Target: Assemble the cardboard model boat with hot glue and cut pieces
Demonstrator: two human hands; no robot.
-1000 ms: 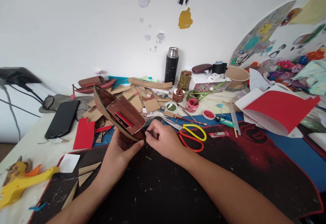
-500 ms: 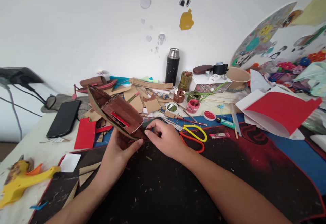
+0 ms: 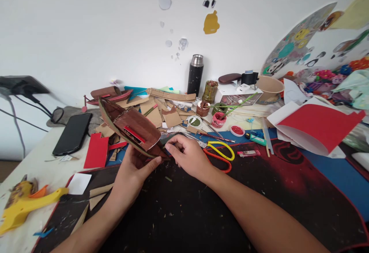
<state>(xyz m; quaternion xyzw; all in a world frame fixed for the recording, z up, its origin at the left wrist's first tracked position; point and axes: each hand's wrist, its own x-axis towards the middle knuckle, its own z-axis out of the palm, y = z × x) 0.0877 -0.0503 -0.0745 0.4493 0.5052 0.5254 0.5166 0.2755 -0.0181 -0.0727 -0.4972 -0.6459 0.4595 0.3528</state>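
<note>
A brown cardboard model boat with a curved cabin roof and a red-edged window is tilted above the black mat. My left hand grips its hull from below, thumb along the near side. Close to the boat's pointed right end is my right hand, its fingers curled and thumb pressed to the forefinger. Whatever those fingertips hold, if anything, is hidden. Scissors with yellow and orange handles lie just beyond my right hand.
A yellow glue gun lies at the left, with a black phone and red corrugated card behind it. Cardboard scraps, open paint pots and a black thermos line the back. Red paper is at the right.
My right hand has shifted slightly right, its fingertips drawing back from the boat's end. The boat has turned a little in my left hand, which otherwise stays in place.
</note>
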